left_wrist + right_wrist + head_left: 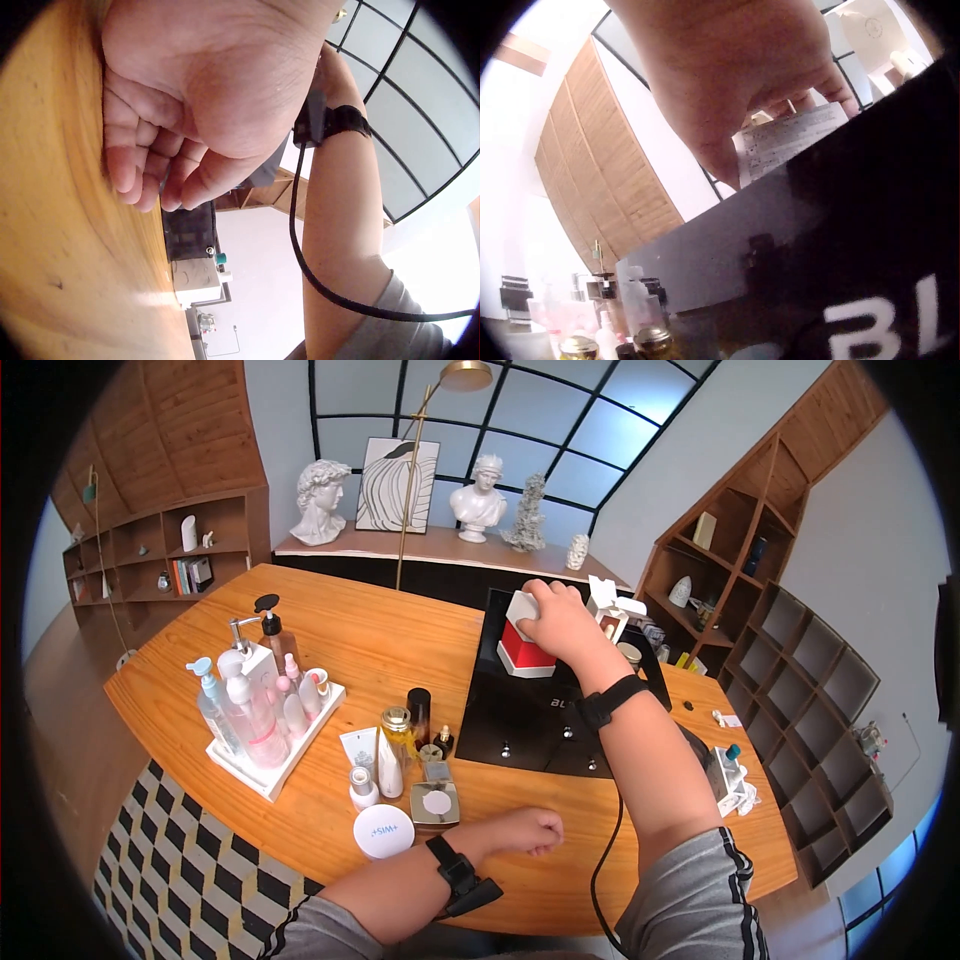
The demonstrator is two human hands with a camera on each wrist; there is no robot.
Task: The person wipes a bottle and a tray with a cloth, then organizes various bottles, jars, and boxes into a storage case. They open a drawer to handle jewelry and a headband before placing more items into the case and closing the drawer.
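Observation:
My right hand (pixel 562 622) reaches over the black board and grips a red and white box (pixel 528 656) from above. In the right wrist view, the thumb and fingers of the right hand (pixel 742 82) span a white printed face of the box (pixel 787 142), covered in small text. Part of the box's top is hidden under the hand. My left hand (pixel 527 830) rests on the wooden table near its front edge, holding nothing. Its fingers (pixel 124 166) hang loosely curled in the left wrist view. Nearest to it are a square compact (pixel 436 802) and a round white jar (pixel 384 832).
An opened white carton (pixel 610 605) stands right of the gripped box. Several bottles, including a yellow one (pixel 397 730), cluster mid-table. A white tray (pixel 270 785) of pump bottles is at the left. A black cable (pixel 597 870) runs off the front edge. A white holder (pixel 722 780) sits at the right.

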